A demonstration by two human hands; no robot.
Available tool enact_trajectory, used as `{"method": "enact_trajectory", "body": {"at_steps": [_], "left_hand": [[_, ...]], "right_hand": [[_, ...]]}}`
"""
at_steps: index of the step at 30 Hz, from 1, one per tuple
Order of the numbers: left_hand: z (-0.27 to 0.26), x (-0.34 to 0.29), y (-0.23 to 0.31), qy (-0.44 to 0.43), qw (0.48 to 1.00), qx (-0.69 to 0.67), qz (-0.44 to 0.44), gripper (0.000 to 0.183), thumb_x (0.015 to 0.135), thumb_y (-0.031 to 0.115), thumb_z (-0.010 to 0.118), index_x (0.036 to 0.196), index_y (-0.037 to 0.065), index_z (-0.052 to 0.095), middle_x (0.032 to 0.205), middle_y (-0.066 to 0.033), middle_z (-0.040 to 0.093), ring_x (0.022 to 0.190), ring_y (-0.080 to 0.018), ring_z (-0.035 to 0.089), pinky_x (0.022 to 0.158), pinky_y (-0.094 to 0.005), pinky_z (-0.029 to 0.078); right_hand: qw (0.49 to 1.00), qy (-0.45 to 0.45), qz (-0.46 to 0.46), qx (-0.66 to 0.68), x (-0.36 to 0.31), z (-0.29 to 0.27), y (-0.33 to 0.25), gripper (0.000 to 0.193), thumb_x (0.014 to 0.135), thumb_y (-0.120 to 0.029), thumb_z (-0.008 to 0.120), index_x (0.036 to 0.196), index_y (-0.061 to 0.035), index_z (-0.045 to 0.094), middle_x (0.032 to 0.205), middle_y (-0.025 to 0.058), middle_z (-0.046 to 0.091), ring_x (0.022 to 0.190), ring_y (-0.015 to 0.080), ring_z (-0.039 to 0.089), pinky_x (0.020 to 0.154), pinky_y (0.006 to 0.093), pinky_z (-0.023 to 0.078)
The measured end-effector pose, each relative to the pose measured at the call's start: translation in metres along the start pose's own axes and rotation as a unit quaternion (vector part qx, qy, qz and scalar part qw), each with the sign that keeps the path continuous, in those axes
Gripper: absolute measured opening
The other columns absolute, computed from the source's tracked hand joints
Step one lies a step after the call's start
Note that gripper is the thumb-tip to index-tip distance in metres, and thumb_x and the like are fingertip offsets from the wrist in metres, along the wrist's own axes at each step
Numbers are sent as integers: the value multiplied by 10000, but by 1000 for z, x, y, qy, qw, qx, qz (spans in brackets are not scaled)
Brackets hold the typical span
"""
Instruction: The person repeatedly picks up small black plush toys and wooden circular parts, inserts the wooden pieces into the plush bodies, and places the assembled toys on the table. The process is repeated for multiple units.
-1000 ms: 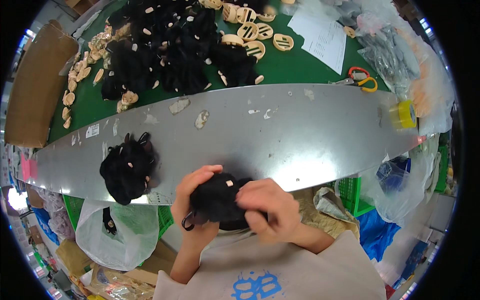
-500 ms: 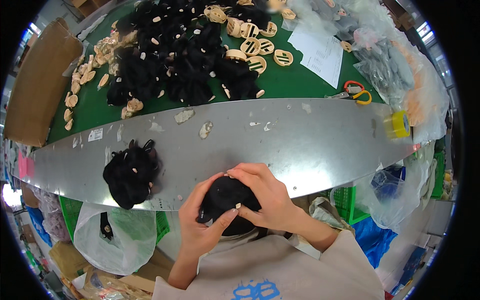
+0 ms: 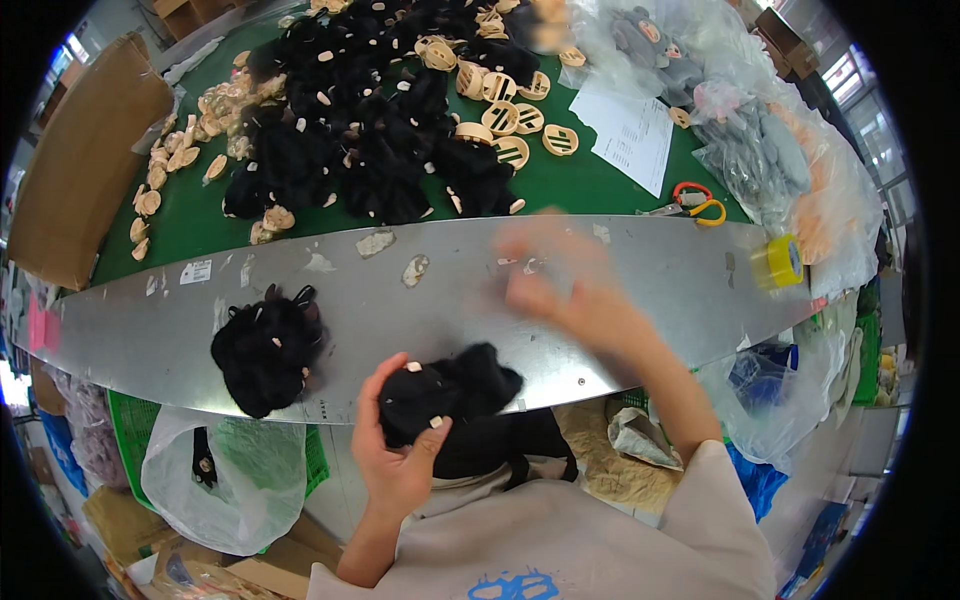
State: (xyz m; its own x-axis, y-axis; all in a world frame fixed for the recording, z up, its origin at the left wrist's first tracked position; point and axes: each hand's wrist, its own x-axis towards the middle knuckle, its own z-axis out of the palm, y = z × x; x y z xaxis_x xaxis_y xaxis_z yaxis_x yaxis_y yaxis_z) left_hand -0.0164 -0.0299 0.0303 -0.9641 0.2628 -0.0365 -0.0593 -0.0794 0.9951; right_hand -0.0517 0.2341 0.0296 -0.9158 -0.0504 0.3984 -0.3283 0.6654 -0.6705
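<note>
In my left hand (image 3: 392,440) is a black plush piece (image 3: 455,390) with small cream-coloured parts on it, held at the near edge of the metal strip. The fingers and thumb wrap its left side, while its right end lies loose. My right hand (image 3: 560,275) is over the metal surface, apart from the plush piece; motion smears its fingers. Left of my left hand, another black plush piece (image 3: 265,350) with dark loops on top rests on the metal.
On the green table lie a pile of black plush pieces (image 3: 390,140), round cream slotted parts (image 3: 560,140), small cream parts (image 3: 148,203), a paper sheet (image 3: 625,140) and scissors (image 3: 695,205). Yellow tape (image 3: 785,262) stands at right. Below hangs a plastic-lined green basket (image 3: 225,480).
My right hand has let go of the black plush piece and moved up and away over the metal. My left hand still holds the piece, whose right end is now uncovered.
</note>
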Motion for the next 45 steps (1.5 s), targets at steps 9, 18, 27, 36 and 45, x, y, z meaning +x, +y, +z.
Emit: {"method": "enact_trajectory", "body": {"at_steps": [9, 18, 27, 36, 45], "left_hand": [[-11, -1, 8, 21, 999, -20, -16, 467, 805, -7, 718, 1244, -5, 560, 1097, -62, 629, 995, -114, 589, 901, -245, 463], [-29, -9, -14, 48, 998, -34, 1, 323, 757, 33, 765, 1037, 0, 608, 954, -7, 619, 877, -80, 555, 809, -209, 441], [-7, -8, -5, 37, 999, 20, 20, 262, 699, 38, 786, 880, 24, 598, 832, 12, 563, 778, -57, 489, 693, -208, 407], [-9, -8, -6, -17, 979, 143, 145, 309, 673, 64, 814, 895, 14, 605, 868, -70, 591, 738, -187, 551, 668, -283, 446], [-3, -10, -9, 60, 978, 118, 163, 614, 647, 40, 824, 1159, 49, 487, 1099, -71, 524, 830, -140, 533, 728, -269, 452]], "right_hand": [[908, 101, 100, -394, 71, -32, 159, 205, 822, -267, 701, 859, -66, 697, 875, 113, 622, 880, 309, 589, 763, 442, 471], [974, 129, 187, 11, 53, -14, 45, 236, 909, -196, 474, 811, -1, 564, 609, 61, 523, 570, 143, 492, 550, 313, 386], [986, -82, -16, 145, 1, 46, -116, 82, 874, -97, 581, 824, -73, 522, 732, 53, 507, 555, 255, 541, 443, 372, 402], [990, 32, -40, 130, 0, 77, -108, 197, 902, -106, 522, 723, -33, 560, 585, 54, 427, 436, 229, 391, 425, 328, 345], [980, 23, -16, 199, -13, 69, -104, 295, 907, -167, 575, 635, -54, 565, 589, 57, 485, 455, 231, 410, 419, 333, 323]]}}
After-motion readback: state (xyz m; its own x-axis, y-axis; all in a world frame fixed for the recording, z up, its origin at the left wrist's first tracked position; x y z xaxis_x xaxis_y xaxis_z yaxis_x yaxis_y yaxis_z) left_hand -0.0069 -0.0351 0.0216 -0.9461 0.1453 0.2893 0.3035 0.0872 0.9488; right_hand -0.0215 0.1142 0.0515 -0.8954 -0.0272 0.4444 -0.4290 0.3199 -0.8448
